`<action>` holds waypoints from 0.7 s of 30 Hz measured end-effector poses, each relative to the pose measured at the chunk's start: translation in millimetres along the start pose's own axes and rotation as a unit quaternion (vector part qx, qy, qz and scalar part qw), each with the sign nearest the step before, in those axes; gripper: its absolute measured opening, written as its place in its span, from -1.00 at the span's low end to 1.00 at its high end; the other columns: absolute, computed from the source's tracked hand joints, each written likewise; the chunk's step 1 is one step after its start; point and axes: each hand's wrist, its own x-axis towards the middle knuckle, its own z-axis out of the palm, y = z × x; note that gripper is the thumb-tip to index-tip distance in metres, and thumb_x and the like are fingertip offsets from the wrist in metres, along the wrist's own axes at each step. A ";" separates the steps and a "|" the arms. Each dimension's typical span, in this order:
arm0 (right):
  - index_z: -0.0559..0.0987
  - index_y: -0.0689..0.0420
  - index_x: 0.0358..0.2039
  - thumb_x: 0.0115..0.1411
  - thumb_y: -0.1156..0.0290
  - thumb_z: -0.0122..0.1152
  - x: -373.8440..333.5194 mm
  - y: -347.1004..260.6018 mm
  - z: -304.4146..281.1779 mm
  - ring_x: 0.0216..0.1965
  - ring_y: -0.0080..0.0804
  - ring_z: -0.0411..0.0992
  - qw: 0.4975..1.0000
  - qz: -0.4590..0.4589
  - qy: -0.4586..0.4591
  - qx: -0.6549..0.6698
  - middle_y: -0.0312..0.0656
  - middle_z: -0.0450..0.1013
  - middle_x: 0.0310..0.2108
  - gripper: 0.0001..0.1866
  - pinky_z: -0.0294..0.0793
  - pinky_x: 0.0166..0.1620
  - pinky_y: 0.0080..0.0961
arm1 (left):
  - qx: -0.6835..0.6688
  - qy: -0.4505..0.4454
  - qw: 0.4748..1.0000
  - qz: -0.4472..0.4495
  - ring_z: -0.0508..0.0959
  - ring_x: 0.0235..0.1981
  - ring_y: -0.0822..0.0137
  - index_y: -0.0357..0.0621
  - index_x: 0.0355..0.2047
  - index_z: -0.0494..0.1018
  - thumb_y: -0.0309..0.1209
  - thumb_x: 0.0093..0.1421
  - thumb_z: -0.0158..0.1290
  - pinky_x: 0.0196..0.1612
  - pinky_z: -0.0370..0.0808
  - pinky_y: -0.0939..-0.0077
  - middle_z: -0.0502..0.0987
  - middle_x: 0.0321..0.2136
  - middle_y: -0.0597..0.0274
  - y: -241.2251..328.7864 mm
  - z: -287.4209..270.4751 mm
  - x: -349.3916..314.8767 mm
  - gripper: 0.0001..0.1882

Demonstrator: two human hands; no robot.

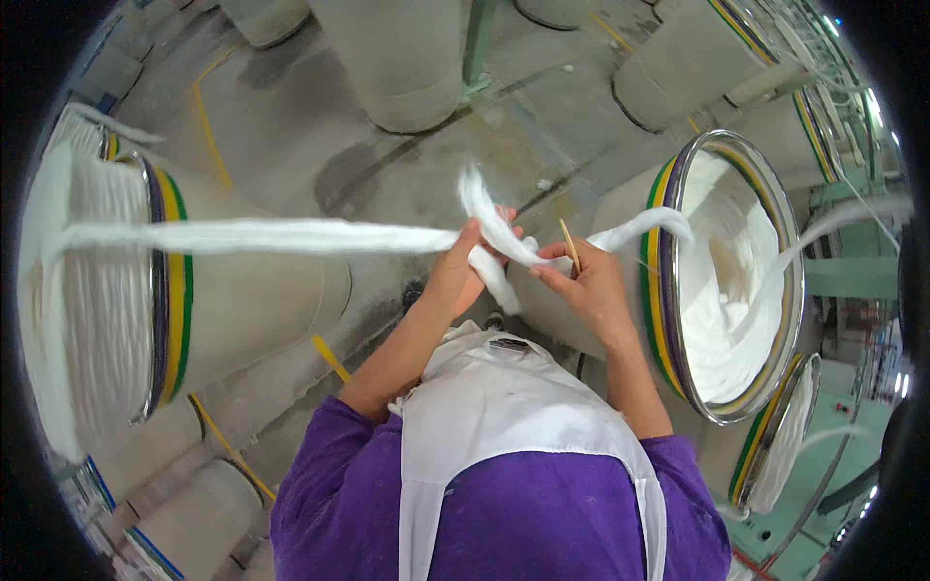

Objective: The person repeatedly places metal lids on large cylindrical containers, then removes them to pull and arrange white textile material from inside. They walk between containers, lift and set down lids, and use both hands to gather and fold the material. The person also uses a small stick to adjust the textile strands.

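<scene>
Two sliver ends meet in your hands, in front of your chest, above the floor [291,126].

Left hand [455,276]: closed around the long sliver [252,235] that runs in from the left can [232,290]; a loose tail sticks up past your fingers.

Right hand [586,286]: fingers pinched on the short sliver [644,225] that comes over the rim of the right can [790,290]; a thin stick [570,244] stands between those fingers.

Overlap: the two ends cross between your hands, touching, not yet bound as far as can be seen.

Step, by judgement: joining the ends, at the lay-together stage.

Next move calls for: both ends kept lying along each other, a light grip so the loose fibre does not tear, and the stick worked at the overlap without pulling either strand out of its can.

Other cans stand around on the floor.
</scene>
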 end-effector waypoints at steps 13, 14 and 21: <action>0.62 0.25 -0.33 -0.02 0.11 0.45 4.5 -8.2 56.5 -0.50 -0.27 0.48 0.988 -0.088 -0.107 0.064 -0.08 0.54 -0.52 -0.56 0.42 -0.35 -0.31 | 0.192 0.121 0.973 -0.039 0.41 0.03 0.36 -0.37 0.11 0.36 0.07 0.29 0.03 0.14 0.28 0.46 0.48 -0.05 0.13 26.0 34.6 -50.9 -0.31; 0.62 0.25 -0.34 -0.01 0.11 0.44 6.6 -9.8 59.4 -0.51 -0.27 0.47 0.990 -0.081 -0.108 0.038 -0.08 0.54 -0.54 -0.57 0.42 -0.36 -0.31 | 0.191 0.080 0.978 -0.035 0.42 0.02 0.36 -0.37 0.09 0.37 0.08 0.28 0.04 0.13 0.29 0.47 0.49 -0.06 0.14 29.5 34.1 -53.3 -0.31; 0.64 0.28 -0.35 0.06 0.21 0.43 27.6 -35.7 48.1 -0.51 -0.58 0.44 0.977 -0.067 -0.089 0.184 -0.26 0.55 -0.53 -0.65 0.41 -0.42 -0.51 | 0.372 -0.021 0.928 0.000 0.41 0.09 0.37 -0.31 0.15 0.30 -0.33 0.29 0.09 0.19 0.30 0.42 0.45 0.04 0.16 33.8 18.1 -62.0 -0.51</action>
